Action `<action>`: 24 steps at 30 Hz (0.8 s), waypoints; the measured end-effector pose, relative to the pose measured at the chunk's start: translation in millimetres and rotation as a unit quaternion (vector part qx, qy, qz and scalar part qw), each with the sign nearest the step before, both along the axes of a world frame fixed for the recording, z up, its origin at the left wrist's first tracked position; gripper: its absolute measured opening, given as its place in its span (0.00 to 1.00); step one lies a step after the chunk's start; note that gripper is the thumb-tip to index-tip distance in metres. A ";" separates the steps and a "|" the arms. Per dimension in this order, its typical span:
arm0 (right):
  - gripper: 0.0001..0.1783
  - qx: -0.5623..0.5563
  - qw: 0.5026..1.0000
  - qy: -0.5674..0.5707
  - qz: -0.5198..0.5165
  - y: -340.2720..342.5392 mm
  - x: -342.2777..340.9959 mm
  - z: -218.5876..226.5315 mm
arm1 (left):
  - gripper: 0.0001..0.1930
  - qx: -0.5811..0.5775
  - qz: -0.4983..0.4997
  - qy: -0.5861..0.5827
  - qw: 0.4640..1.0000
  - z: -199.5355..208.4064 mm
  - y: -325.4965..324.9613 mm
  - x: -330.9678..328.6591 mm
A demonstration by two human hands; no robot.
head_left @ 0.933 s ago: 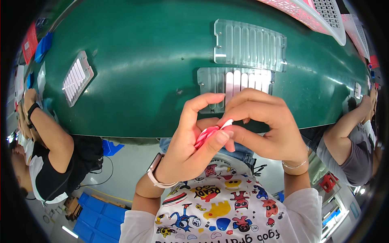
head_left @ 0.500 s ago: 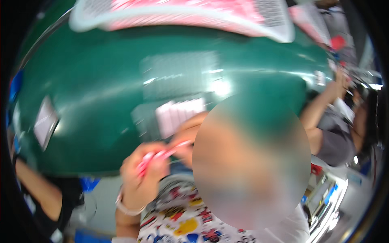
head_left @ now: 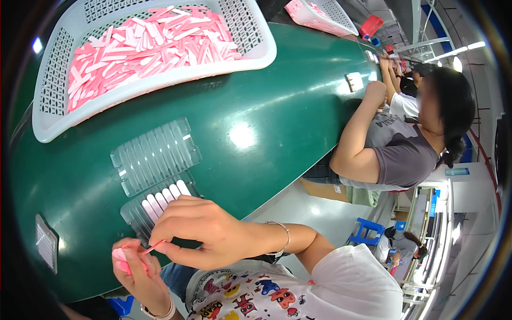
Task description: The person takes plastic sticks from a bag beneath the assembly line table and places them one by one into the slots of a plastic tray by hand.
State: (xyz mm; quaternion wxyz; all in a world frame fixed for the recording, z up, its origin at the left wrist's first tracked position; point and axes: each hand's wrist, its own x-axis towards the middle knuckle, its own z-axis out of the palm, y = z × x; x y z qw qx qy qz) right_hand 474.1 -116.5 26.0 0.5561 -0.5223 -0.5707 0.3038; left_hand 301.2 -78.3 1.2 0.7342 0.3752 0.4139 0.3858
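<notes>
My left hand point(head_left: 140, 269), low at the left, is closed around several small pink nail files point(head_left: 122, 258). Just right of it, the thumb and forefinger of my right hand point(head_left: 205, 232) pinch a thin pink nail file point(head_left: 154, 247), seen edge-on. Partly behind my right hand lies a ribbed clear plastic tray point(head_left: 131, 214), with several pale pink nail files point(head_left: 166, 198) side by side in its grooves. My fingers hide the tray's near part. Beyond it, a second ribbed clear plastic piece point(head_left: 156, 156) lies on the green table point(head_left: 256, 90).
A white perforated basket point(head_left: 264, 53) heaped with pink and white nail files stands at the far left. A smaller tray point(head_left: 47, 244) sits near the left edge. Another basket point(head_left: 341, 21) is farther right. A co-worker point(head_left: 394, 144) sits along the table's right side.
The view has swung, bringing the basket and co-worker fully into sight, and the blur has cleared. My left hand still holds pink files; both hands stay close together near the tray.
</notes>
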 end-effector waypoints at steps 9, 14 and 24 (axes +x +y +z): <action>0.07 -0.043 0.994 0.071 0.073 11.2 -5.6 -8.2 | 0.09 0.025 -0.155 0.165 0.974 22.8 15.9 -24.6; 0.12 -0.126 0.987 0.096 0.018 7.9 -4.5 -2.5 | 0.01 0.220 -0.146 0.233 0.936 21.1 20.7 -10.5; 0.13 0.197 0.954 -0.224 -0.024 5.7 14.0 -1.2 | 0.07 0.444 0.021 0.342 0.828 18.6 18.8 -32.8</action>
